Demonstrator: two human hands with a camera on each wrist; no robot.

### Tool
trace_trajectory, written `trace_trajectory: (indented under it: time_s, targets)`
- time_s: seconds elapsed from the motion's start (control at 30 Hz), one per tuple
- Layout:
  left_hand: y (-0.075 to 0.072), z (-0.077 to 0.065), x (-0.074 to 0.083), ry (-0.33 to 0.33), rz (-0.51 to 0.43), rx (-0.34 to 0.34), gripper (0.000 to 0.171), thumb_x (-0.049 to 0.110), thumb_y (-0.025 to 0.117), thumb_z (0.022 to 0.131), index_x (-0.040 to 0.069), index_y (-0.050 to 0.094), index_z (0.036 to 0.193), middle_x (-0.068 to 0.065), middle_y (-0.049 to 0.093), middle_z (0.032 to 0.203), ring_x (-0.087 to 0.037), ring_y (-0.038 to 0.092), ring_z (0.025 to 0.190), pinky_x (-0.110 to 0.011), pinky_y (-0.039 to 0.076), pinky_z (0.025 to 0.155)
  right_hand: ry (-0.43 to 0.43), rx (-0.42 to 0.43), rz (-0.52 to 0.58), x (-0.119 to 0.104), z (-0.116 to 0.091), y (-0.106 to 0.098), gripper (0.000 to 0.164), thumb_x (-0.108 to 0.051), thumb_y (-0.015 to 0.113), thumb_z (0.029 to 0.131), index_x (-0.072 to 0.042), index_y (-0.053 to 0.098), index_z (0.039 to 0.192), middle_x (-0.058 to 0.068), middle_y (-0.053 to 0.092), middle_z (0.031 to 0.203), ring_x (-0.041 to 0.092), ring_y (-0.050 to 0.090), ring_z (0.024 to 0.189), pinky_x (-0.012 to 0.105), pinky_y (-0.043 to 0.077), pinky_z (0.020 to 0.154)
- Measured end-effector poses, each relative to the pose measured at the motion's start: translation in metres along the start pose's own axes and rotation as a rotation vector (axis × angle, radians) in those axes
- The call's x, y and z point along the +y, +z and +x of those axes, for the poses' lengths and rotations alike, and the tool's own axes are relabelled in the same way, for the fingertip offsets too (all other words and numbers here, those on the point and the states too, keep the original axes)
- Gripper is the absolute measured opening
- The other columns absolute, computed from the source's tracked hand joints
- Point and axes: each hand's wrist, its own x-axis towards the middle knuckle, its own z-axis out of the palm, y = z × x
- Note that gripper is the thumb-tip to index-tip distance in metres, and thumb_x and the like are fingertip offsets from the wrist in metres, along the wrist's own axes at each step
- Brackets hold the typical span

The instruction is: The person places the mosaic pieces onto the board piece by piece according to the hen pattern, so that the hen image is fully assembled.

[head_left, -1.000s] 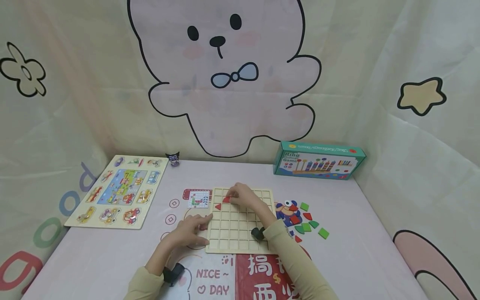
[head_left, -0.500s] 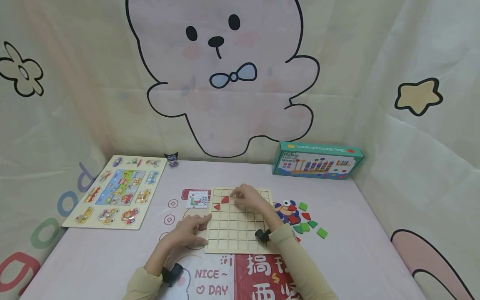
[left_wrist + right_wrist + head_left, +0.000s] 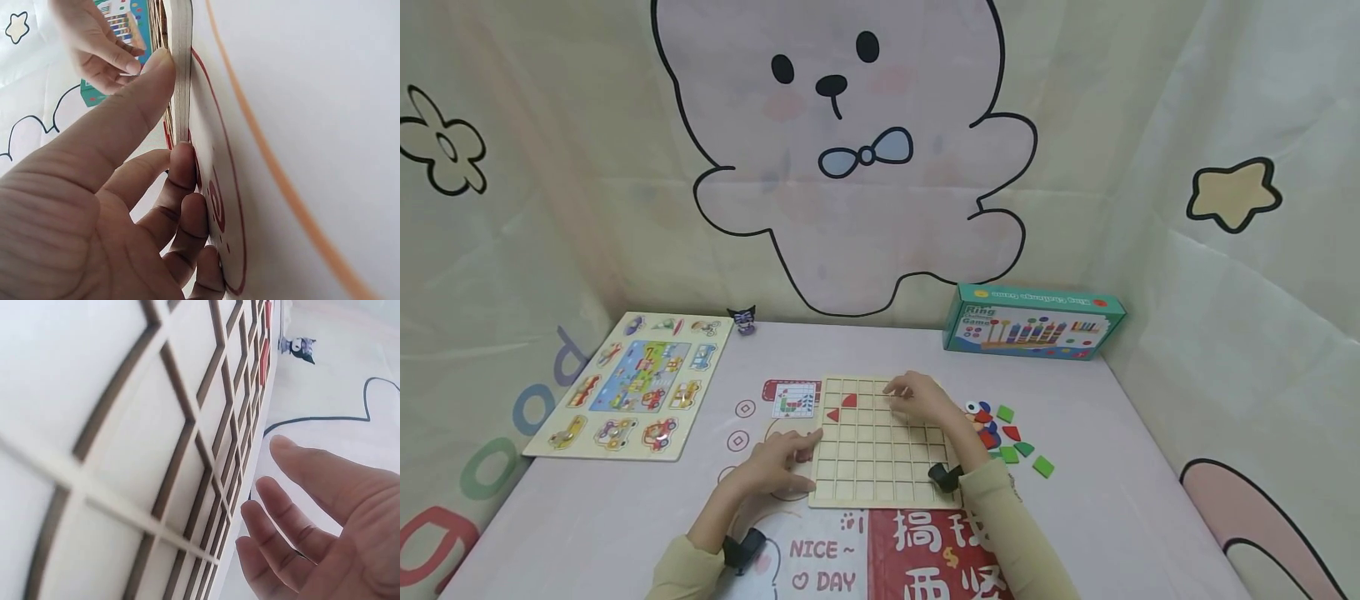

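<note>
A wooden grid board (image 3: 880, 467) lies on the table with two red pieces in its upper left: a triangle-like piece (image 3: 833, 414) and a rounded one (image 3: 849, 401). My left hand (image 3: 772, 461) rests at the board's left side, thumb and fingertips touching its edge; the left wrist view shows the thumb (image 3: 140, 94) against that edge. Over the board's upper right is my right hand (image 3: 921, 398), holding nothing. In the right wrist view its fingers (image 3: 275, 540) are loosely bent and apart from the grid.
Green and red pieces (image 3: 1043, 466) lie scattered right of the board, some on a blue printed figure (image 3: 988, 429). A small pattern card (image 3: 795, 400) is at the board's upper left. Further back are a picture puzzle (image 3: 632, 383), a small figurine (image 3: 743, 319) and a green box (image 3: 1033, 321).
My right hand has let go of the rounded red piece, which stays on the board, and has moved to the right. The left hand keeps its place.
</note>
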Motion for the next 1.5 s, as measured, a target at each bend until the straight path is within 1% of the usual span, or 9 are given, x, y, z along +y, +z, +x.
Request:
trace_trajectory:
  time_s: [0.1,0.4,0.53,0.77,0.93,1.03,1.13,1.33,1.5]
  targets:
    - [-0.001,0.0,0.001,0.002,-0.001,-0.001,0.079,0.027,0.08,0.067,0.012,0.047,0.137,0.003,0.048,0.085,-0.014,0.033,0.076,-0.027,0.028,0.065,0.031,0.02,-0.009,0.006,-0.005,-0.004,0.021,-0.011,0.068,0.082,-0.011,0.069,0.103,0.006,0.061,0.094,0.02,0.057,0.086,0.037,0.046,0.072]
    - [0.0,0.0,0.001,-0.011,-0.009,-0.005,0.078,0.027,0.08,0.067,0.012,0.047,0.137,0.003,0.047,0.085,-0.014,0.033,0.076,-0.028,0.027,0.065,0.082,0.054,-0.036,0.021,-0.019,-0.019,0.022,-0.016,0.068,0.083,-0.013,0.069,0.104,0.004,0.061,0.095,0.02,0.057,0.086,0.038,0.046,0.07]
    - [0.001,0.0,0.001,-0.013,-0.012,-0.002,0.078,0.027,0.08,0.067,0.012,0.047,0.136,0.003,0.047,0.085,-0.014,0.033,0.076,-0.028,0.027,0.065,0.107,0.069,-0.047,0.028,-0.025,-0.025,0.022,-0.017,0.068,0.083,-0.014,0.069,0.104,0.003,0.061,0.095,0.019,0.057,0.085,0.035,0.045,0.067]
    - [0.002,0.0,0.0,-0.007,-0.012,0.0,0.078,0.027,0.08,0.067,0.012,0.047,0.136,0.003,0.047,0.085,-0.014,0.033,0.077,-0.029,0.025,0.067,0.153,0.1,-0.045,0.041,-0.036,-0.034,0.022,-0.015,0.067,0.083,-0.013,0.069,0.105,0.005,0.06,0.096,0.015,0.055,0.076,0.029,0.044,0.058]
    - [0.001,0.0,0.001,-0.003,-0.015,0.003,0.078,0.026,0.08,0.067,0.011,0.048,0.136,0.002,0.047,0.085,-0.014,0.033,0.076,-0.028,0.027,0.066,0.202,0.097,-0.069,0.048,-0.043,-0.041,0.021,-0.017,0.065,0.085,-0.013,0.068,0.105,0.006,0.06,0.098,0.017,0.055,0.079,0.031,0.043,0.063]
    - [0.001,0.0,0.001,-0.003,-0.016,0.004,0.078,0.025,0.08,0.067,0.011,0.048,0.136,0.002,0.047,0.085,-0.014,0.033,0.076,-0.028,0.027,0.065,0.212,0.097,-0.078,0.054,-0.047,-0.045,0.021,-0.018,0.065,0.085,-0.012,0.067,0.106,0.008,0.061,0.098,0.018,0.055,0.079,0.033,0.043,0.064]
    - [0.001,-0.001,0.001,-0.007,-0.016,0.003,0.078,0.025,0.08,0.067,0.011,0.047,0.136,0.002,0.047,0.085,-0.014,0.033,0.076,-0.028,0.027,0.066,0.218,0.102,-0.085,0.062,-0.05,-0.046,0.023,-0.016,0.066,0.084,-0.011,0.067,0.105,0.009,0.061,0.097,0.019,0.056,0.078,0.034,0.044,0.065]
    - [0.0,-0.001,0.002,-0.012,-0.013,0.006,0.078,0.026,0.08,0.067,0.012,0.047,0.136,0.002,0.047,0.084,-0.014,0.033,0.075,-0.028,0.027,0.066,0.268,0.1,-0.079,0.074,-0.053,-0.049,0.025,-0.013,0.068,0.08,-0.01,0.067,0.105,0.011,0.06,0.101,0.022,0.056,0.082,0.038,0.046,0.069]
    - [0.001,0.0,0.001,-0.013,-0.003,0.006,0.078,0.027,0.08,0.067,0.013,0.047,0.136,0.002,0.047,0.084,-0.014,0.033,0.075,-0.028,0.026,0.066,0.309,0.102,-0.081,0.077,-0.057,-0.052,0.025,-0.014,0.07,0.079,-0.009,0.068,0.104,0.013,0.059,0.103,0.025,0.056,0.086,0.042,0.046,0.074]
